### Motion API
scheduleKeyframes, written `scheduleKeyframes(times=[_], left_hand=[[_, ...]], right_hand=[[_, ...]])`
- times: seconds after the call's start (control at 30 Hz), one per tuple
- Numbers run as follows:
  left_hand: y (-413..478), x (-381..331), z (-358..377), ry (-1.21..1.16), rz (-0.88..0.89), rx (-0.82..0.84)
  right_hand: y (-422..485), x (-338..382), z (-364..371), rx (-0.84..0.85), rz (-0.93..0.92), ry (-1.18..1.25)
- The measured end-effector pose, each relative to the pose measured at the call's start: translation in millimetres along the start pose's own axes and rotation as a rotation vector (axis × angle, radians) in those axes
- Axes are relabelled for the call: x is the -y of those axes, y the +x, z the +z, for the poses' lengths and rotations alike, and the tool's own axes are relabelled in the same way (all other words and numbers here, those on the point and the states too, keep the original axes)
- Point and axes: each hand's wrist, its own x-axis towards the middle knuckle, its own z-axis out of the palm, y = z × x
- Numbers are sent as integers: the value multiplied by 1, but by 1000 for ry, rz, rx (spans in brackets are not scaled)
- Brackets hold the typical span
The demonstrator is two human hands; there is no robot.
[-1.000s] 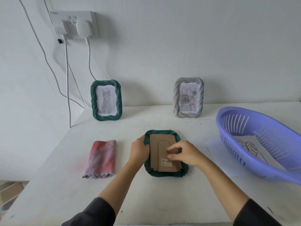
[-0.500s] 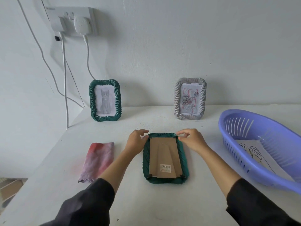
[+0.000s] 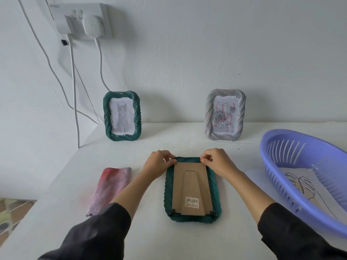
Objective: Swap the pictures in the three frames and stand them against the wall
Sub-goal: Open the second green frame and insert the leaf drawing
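A dark green frame [image 3: 216, 186] lies face down on the white table [image 3: 169, 239], its brown cardboard back [image 3: 191, 186] and folded stand facing up. My left hand [image 3: 157, 164] pinches at the frame's top left corner. My right hand [image 3: 217, 162] pinches at its top right corner. Against the wall stand a green frame with a cat drawing [image 3: 122, 116] and a grey frame with a rose picture [image 3: 225, 115]. A line drawing of a leaf on paper [image 3: 300, 186] lies in the purple basket [image 3: 277, 186].
A folded pink and purple cloth [image 3: 110, 186] lies left of the face-down frame. The purple basket fills the right side of the table. White cables [image 3: 73, 91] hang from a wall socket [image 3: 82, 19] at the upper left. The table's left edge drops to a patterned floor.
Both hands have moved from the middle of the cardboard back up to the frame's two top corners. The camera has come closer and the frame lies straighter.
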Motion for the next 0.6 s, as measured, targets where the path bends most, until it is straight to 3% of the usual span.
scheduleKeyframes(times=[0.27,0.43,0.6], left_hand=[[4,-5,7,57,-79,-51],[5,-11,11,72,-138,-92],[0,-9,15,-75,-199,-96]], right_hand=[[1,0,13,-66,-60,-165],[1,-1,16,-90,-53,-153],[-2,-6,17,-105,-2,-8]])
